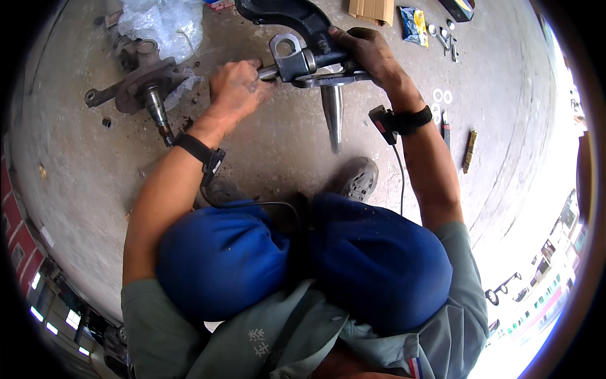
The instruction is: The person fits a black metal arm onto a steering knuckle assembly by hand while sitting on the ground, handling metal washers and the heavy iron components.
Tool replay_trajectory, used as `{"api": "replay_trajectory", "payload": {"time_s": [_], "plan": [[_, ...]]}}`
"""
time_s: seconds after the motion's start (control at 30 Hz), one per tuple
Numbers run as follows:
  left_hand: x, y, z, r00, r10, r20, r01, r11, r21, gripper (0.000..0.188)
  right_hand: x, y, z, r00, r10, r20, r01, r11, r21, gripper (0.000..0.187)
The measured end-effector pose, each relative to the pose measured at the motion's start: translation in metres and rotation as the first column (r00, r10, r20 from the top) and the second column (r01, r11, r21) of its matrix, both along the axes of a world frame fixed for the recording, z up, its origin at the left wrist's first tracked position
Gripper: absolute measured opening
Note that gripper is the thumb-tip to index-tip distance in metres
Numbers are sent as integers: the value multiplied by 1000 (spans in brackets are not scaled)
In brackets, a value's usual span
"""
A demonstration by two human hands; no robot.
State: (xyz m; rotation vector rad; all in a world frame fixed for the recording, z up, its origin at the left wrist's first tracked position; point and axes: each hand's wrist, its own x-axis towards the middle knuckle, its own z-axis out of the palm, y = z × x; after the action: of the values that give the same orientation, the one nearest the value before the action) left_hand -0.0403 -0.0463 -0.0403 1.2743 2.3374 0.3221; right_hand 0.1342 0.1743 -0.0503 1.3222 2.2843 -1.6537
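In front of me is a black steering knuckle (319, 54) with a curved arm at its far end. Its bare, tapered spindle (332, 117) points toward me. My right hand (369, 55) is closed around the black body on the right, thumb on top. On the left, beside a lug with a round hole (285, 45), a shiny metal rod (269, 72) sticks out. My left hand (237, 87) has its dirty fingers closed on that rod; its far end is hidden in the hand. Farther left, an old, rusty steering knuckle (142, 85) lies on the concrete floor.
Clear plastic wrapping (161, 25) lies behind the rusty part. To the right are a cardboard piece (371, 9), a blue-yellow packet (413, 26), small metal parts (448, 41), white rings (437, 96) and a yellowish strip (469, 151). My shoe (360, 178) is close below the spindle.
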Motion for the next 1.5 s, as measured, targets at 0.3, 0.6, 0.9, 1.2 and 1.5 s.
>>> {"api": "replay_trajectory", "payload": {"time_s": [0.3,0.6,0.9,1.2,1.5], "plan": [[3,-4,-5,987,151,55,-154,987,48,29,-20,-13,48,993,35,113,-68,949,309,63],[-4,-17,-57,960,119,253,-189,943,273,27,-42,-37,109,975,74,208,-170,854,492,50],[21,-9,-79,719,37,694,-434,804,406,26,-71,-73,167,948,237,215,-319,709,629,31],[29,6,-82,915,103,391,-227,931,286,27,-97,-103,170,923,342,175,-334,488,807,22],[39,8,-82,549,-134,825,-450,784,427,24,-90,-103,174,931,331,156,-328,568,755,34]]}}
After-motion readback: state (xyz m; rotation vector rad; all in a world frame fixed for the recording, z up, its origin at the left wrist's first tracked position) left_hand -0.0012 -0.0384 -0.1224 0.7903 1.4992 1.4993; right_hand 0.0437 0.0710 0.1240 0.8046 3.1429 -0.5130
